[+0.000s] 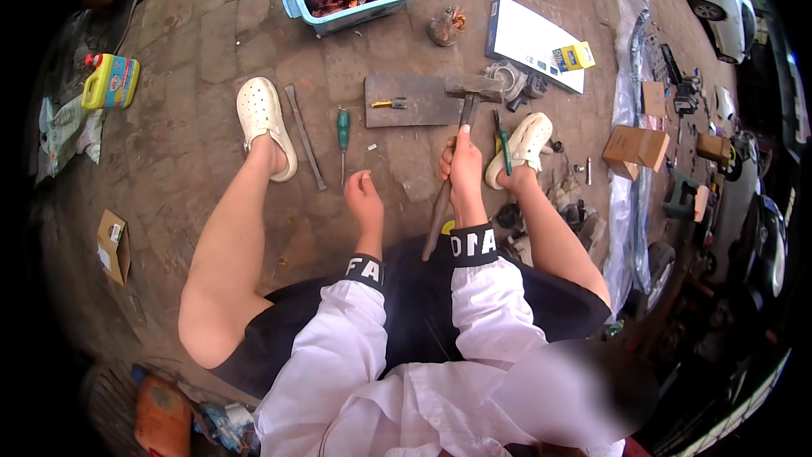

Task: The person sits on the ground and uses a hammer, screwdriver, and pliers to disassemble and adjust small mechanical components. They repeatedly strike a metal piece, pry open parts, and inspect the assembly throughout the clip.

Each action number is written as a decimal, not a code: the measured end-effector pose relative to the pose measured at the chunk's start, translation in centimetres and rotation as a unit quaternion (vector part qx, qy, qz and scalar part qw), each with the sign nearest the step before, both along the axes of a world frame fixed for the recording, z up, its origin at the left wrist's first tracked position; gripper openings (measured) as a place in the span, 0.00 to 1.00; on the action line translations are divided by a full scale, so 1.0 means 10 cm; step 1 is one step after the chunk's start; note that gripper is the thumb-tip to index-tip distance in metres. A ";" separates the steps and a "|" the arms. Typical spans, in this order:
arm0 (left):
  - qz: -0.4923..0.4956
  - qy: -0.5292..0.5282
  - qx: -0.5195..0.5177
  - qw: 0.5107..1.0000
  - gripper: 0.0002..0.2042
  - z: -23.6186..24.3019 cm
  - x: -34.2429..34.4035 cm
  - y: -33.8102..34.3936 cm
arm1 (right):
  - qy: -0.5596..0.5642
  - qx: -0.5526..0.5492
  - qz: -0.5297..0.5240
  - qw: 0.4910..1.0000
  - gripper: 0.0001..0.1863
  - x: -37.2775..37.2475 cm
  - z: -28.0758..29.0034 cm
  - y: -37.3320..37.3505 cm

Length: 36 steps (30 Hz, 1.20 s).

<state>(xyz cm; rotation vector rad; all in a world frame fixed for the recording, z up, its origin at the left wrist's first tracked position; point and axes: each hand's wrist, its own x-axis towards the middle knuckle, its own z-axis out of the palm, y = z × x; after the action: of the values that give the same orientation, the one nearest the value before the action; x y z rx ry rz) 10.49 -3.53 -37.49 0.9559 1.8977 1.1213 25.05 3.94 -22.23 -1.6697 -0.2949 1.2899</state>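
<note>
My right hand (pixel 463 165) grips the wooden handle of a hammer (pixel 474 86), whose head overlaps the right end of a dark metal plate (pixel 406 117) in the view. A small yellow-and-black tool (pixel 387 103) lies on that plate. My left hand (pixel 364 201) is empty, its fingers loosely curled, just below a green-handled screwdriver (pixel 343 131). A long flat metal bar (pixel 304 135) lies left of the screwdriver. Green-handled pliers (pixel 504 142) are by my right clog (pixel 529 131), and a round metal housing (pixel 512 85) sits beyond them.
A blue bin of copper windings (pixel 296 4), a rusty lump (pixel 447 27) and a white flat box (pixel 524 34) sit ahead. Cardboard boxes (pixel 634 148), plastic-wrapped strips (pixel 626 220) and parked cars (pixel 719 4) line the right. A yellow jug (pixel 110 82) and orange container (pixel 162 415) are leftward.
</note>
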 end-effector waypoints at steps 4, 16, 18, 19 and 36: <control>-0.026 -0.019 -0.010 0.999 0.07 -0.12 -0.08 -0.42 | -0.153 0.086 0.027 0.984 0.22 0.00 0.37 0.10; 0.127 0.099 -0.073 0.984 0.06 -0.05 -0.34 -0.93 | -0.481 -0.022 0.242 0.842 0.20 -0.65 -0.64 -0.29; 0.080 0.074 -0.066 0.992 0.06 -0.18 -0.17 -0.77 | -0.492 -0.118 0.241 0.828 0.24 -0.44 -1.00 -0.27; 0.086 0.067 -0.071 0.992 0.05 -0.17 -0.21 -0.76 | -0.480 -0.112 0.231 0.839 0.25 -0.46 -1.04 -0.26; 0.100 -0.078 -0.004 0.992 0.05 -0.04 -0.02 0.36 | -0.352 -0.025 0.196 0.915 0.24 -0.26 -1.21 -0.24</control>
<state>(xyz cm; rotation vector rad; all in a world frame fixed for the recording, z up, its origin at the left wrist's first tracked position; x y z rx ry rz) 10.31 0.12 -37.93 0.6639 1.8988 1.2631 22.48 1.49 -34.33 -2.1506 -1.0790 0.9153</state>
